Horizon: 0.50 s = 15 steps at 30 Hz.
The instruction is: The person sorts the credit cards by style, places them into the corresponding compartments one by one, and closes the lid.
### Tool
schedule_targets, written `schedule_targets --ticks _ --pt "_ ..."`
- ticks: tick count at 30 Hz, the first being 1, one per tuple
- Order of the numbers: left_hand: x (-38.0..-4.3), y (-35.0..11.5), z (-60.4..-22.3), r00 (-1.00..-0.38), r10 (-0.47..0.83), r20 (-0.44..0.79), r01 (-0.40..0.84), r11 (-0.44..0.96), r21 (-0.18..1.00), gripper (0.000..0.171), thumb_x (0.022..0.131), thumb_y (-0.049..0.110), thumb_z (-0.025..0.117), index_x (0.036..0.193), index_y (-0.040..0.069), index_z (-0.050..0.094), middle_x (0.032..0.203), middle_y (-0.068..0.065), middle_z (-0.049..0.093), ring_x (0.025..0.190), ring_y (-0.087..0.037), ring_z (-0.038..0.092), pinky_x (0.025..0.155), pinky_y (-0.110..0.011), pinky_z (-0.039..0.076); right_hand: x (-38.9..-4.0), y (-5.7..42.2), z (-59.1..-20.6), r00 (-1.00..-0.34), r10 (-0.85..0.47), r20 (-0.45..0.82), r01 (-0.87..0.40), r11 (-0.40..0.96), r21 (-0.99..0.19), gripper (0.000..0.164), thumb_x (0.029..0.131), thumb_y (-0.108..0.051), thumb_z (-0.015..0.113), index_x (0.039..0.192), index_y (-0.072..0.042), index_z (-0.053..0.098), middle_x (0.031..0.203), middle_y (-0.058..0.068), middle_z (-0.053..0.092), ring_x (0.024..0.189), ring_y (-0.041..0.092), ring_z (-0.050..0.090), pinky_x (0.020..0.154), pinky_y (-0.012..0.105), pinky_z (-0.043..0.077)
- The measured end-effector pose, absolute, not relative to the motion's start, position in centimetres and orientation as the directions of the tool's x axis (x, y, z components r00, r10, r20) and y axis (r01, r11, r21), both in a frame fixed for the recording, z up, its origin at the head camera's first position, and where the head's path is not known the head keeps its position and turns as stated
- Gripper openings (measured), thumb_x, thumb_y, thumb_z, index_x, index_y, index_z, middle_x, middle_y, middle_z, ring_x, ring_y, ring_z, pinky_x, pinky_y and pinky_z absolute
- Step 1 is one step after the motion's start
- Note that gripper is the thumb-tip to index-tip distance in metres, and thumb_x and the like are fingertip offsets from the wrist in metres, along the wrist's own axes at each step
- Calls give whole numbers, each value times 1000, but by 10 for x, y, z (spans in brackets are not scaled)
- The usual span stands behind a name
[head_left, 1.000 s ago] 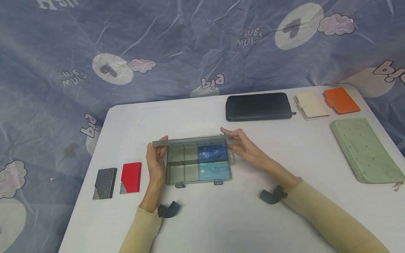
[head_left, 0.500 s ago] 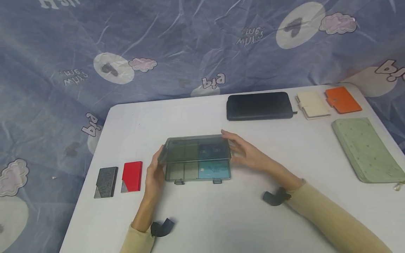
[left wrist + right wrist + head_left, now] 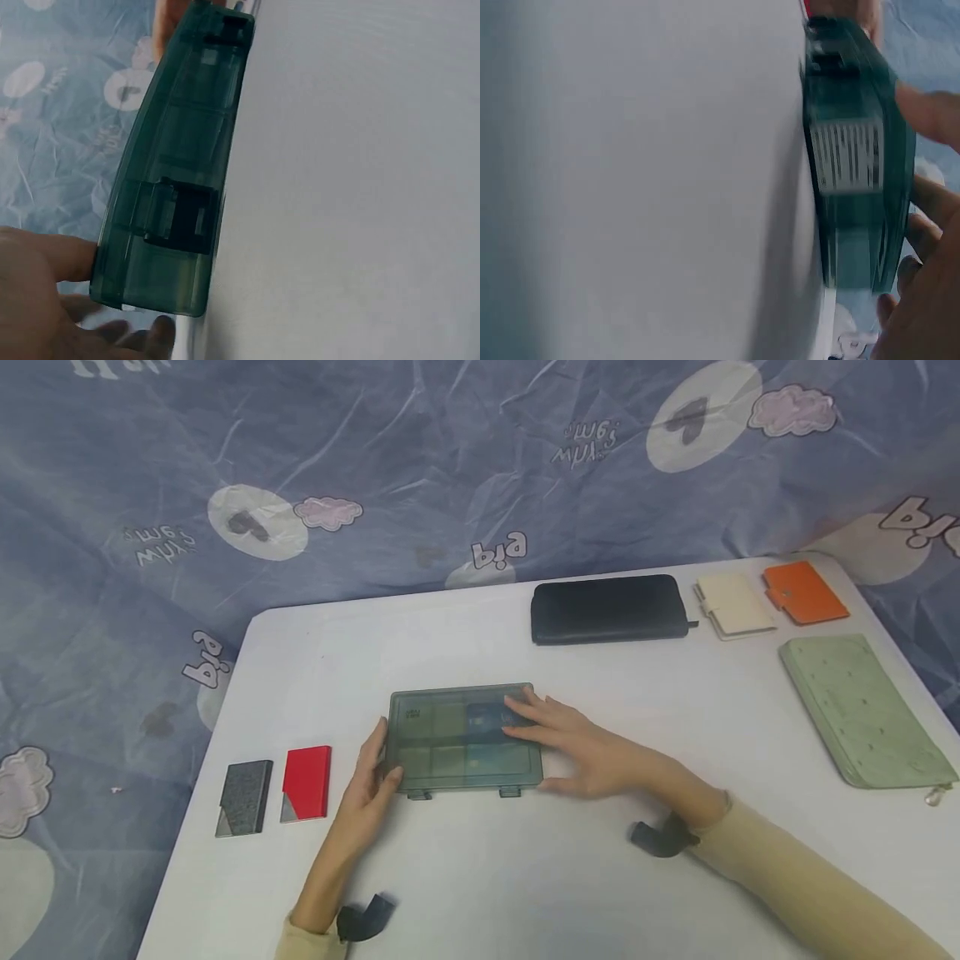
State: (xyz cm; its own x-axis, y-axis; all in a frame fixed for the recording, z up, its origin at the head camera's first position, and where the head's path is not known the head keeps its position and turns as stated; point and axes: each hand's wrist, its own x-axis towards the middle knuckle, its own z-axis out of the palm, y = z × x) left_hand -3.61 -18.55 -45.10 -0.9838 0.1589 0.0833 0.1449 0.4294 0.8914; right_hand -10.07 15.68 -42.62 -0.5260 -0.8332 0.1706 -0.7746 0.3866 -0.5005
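A translucent green compartment box [image 3: 431, 758] lies on the table with its hinged lid down. Through the lid a dark blue card [image 3: 482, 720] and a paler blue card [image 3: 487, 762] show in the right-hand compartments. Two clips [image 3: 510, 792] hang along the near edge; in the left wrist view the nearer clip [image 3: 184, 216] shows against the box's front wall. My left hand [image 3: 367, 797] touches the left end, thumb at the near corner, fingers along the side. Extended fingers of my right hand [image 3: 592, 760] reach over the lid's right part, thumb by the near right corner.
Left of the box lie a grey card holder [image 3: 245, 797] and a red one [image 3: 306, 782]. A black zip wallet [image 3: 609, 610] is at the back, with a cream cardholder [image 3: 735, 606], an orange cardholder [image 3: 806, 593] and a green pouch [image 3: 866, 710] to the right.
The lid has swung down toward me from upright, over the compartments. My left hand has come nearer along the left end, and my right fingers have moved onto the lid.
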Motion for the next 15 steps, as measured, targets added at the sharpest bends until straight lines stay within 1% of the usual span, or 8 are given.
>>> schedule_targets --ticks 2,4,5,6,8,10,12,15 --pt "-37 -187 -450 -964 202 170 248 465 850 69 89 3 57 148 21 24 155 0 15 142 -19 14 111 -29 24 -98 153 -426 -492 -853 177 -818 382 -431 79 81 -33 69 147 -18 29 156 8 12 143 36 3 111 54 10" --pt "-38 -187 -450 -932 265 247 353 510 784 61 88 1 58 143 18 37 153 -2 23 142 -22 17 111 -26 24 -96 150 -427 -473 -865 166 -839 385 -384 80 82 -32 68 148 -20 25 157 6 9 143 34 2 112 54 8" --pt "-38 -187 -450 -916 296 271 393 524 756 55 89 0 57 139 18 44 152 -2 27 142 -24 18 111 -27 23 -96 148 -428 -467 -869 160 -847 388 -363 80 82 -31 68 148 -21 24 157 6 8 143 34 0 112 54 8" --pt "-38 -187 -449 -901 326 285 424 530 734 49 89 -1 56 135 17 50 150 -3 31 141 -26 19 112 -31 22 -96 146 -428 -463 -873 156 -853 390 -346 81 82 -30 68 149 -22 22 157 6 8 143 34 -1 111 55 7" --pt "-38 -187 -449 -881 382 279 457 537 709 43 90 0 54 129 18 56 147 -2 37 141 -27 19 113 -40 21 -95 143 -431 -461 -873 160 -860 394 -325 83 80 -27 69 149 -22 23 157 6 8 143 34 -1 111 56 7" --pt "-37 -188 -450 -878 415 237 447 537 716 46 88 0 56 129 18 55 147 -1 36 142 -26 15 111 -48 20 -95 141 -434 -467 -868 169 -860 402 -313 85 77 -23 70 148 -23 23 157 6 8 143 34 -1 111 57 8" --pt "-36 -190 -450 -874 440 207 439 530 725 53 82 -3 60 131 17 53 149 -2 32 143 -26 11 108 -54 21 -95 140 -436 -478 -859 182 -857 411 -313 87 75 -22 72 148 -25 25 157 5 10 143 33 0 110 57 8" --pt "-35 -191 -451 -867 462 188 443 541 715 67 73 -9 61 133 16 50 151 -2 29 143 -26 8 105 -58 22 -95 137 -440 -496 -845 198 -850 425 -313 87 74 -24 73 147 -27 26 157 3 11 143 32 2 110 58 9"
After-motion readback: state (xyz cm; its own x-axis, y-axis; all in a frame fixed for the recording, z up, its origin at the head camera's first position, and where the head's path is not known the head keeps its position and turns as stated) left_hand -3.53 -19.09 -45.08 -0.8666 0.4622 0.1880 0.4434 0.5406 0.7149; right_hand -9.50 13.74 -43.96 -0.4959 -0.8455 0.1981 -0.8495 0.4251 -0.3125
